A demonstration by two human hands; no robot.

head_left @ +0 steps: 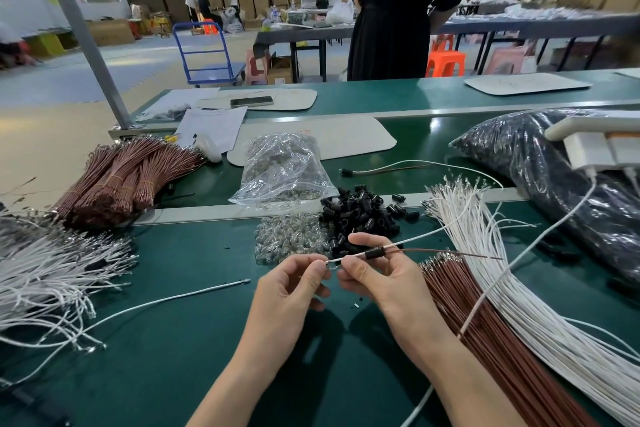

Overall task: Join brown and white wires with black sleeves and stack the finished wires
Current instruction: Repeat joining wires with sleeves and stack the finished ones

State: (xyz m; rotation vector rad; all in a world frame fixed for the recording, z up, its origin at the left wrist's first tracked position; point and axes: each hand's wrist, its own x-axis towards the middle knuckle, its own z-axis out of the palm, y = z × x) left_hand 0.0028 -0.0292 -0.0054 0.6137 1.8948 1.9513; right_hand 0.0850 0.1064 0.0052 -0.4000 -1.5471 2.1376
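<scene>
Black sleeve (376, 252) rides on a white wire (433, 234) and brown wire (450, 252); right hand (381, 276) pinches both, left hand (294, 284) pinches the white end above the tabletop (190, 340).

Both forearms bare, entering from the lower edge and converging mid-frame. Left hand (294, 284): palm turned inward, thumb and forefinger pinching the end of a white wire (349, 257), remaining fingers loosely curled. Right hand (381, 277): thumb and hooked forefinger gripping the same wire beside its black sleeve (375, 252). The two hands' fingertips are close together.
</scene>
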